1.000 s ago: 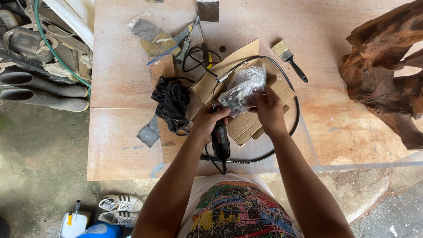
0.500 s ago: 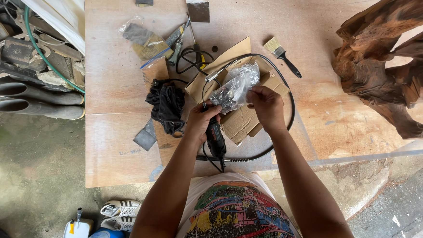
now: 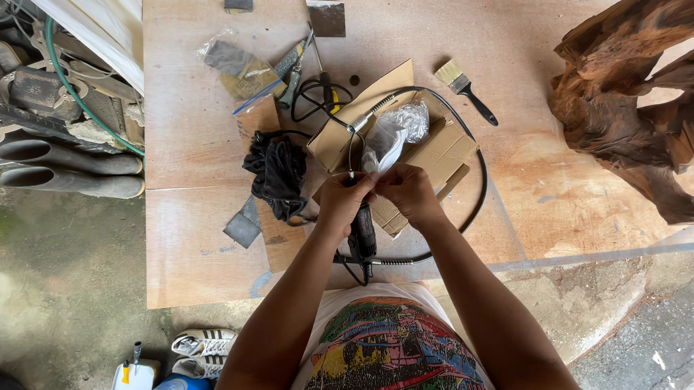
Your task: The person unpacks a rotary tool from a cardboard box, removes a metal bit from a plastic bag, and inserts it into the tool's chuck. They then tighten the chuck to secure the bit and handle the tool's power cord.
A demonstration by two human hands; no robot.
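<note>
Left hand (image 3: 345, 203) closes its grip on the black rotary tool handpiece (image 3: 362, 234) above the desk (image 3: 198, 171). Right hand (image 3: 410, 192) pinches the clear plastic bag (image 3: 396, 134) over the cardboard box (image 3: 436, 148). Paintbrush (image 3: 465, 90) lies near.

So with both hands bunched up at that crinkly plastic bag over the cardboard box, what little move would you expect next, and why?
Probably pulling the clear plastic bag open at its lower end. Both the left hand and the right hand pinch it there, fingers close together, while it lies on the opened cardboard box. The black handpiece sits under the left hand, though I cannot tell if it is gripped.
</note>
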